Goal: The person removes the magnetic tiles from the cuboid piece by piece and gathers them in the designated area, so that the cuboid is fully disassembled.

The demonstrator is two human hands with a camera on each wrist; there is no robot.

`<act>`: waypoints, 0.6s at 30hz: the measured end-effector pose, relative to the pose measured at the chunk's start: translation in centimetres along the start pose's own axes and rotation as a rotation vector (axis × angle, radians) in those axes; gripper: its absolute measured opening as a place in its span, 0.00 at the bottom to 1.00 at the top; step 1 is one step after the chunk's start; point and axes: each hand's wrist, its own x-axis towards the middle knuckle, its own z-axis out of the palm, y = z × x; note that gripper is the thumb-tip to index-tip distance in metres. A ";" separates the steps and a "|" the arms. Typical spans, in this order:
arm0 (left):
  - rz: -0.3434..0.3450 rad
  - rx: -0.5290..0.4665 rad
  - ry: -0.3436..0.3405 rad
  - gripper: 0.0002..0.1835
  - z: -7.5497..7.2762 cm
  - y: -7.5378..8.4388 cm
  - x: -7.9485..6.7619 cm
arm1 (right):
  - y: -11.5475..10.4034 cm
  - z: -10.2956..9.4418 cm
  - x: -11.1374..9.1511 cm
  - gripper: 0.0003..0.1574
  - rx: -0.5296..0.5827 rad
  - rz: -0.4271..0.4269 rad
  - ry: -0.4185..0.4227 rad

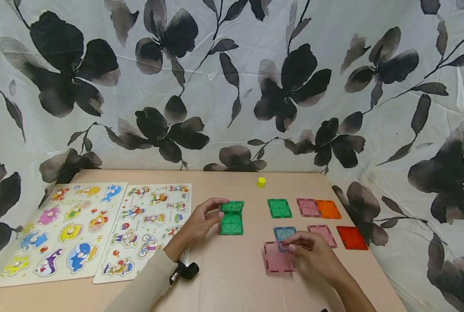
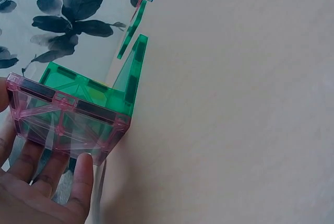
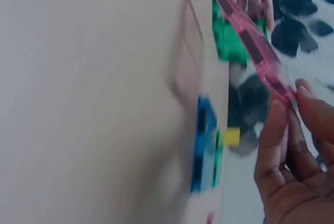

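My left hand (image 1: 200,223) holds a small structure of magnetic tiles by its near-left side. Translucent green tiles (image 1: 232,224) form part of it, two of them standing as walls in the left wrist view. A pink tile (image 2: 68,117) makes the side facing my left fingers (image 2: 81,187). To the right, my right hand (image 1: 317,255) pinches another pink square tile (image 1: 278,260) at one corner between thumb and fingertips. That tile hangs tilted above the table and partly overlaps a blue tile (image 1: 284,232) in the head view.
Beyond the blue tile lie a green tile (image 1: 280,209), a pink tile (image 1: 308,208), an orange tile (image 1: 329,209) and a red tile (image 1: 352,238). A small yellow cylinder (image 1: 261,182) stands near the back edge. Two picture boards (image 1: 62,255) (image 1: 111,260) cover the left side, before a floral cloth.
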 end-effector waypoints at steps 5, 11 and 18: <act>0.003 0.013 0.000 0.24 0.0 0.0 0.0 | 1.5 -1.7 -1.6 0.12 -0.007 0.071 -0.018; 0.004 0.013 0.003 0.24 -0.1 -0.2 0.0 | 2.5 -1.5 -2.3 0.13 0.026 0.169 -0.024; -0.006 0.010 0.008 0.24 0.0 -0.3 0.1 | 2.1 0.1 -1.6 0.10 -0.048 0.104 -0.032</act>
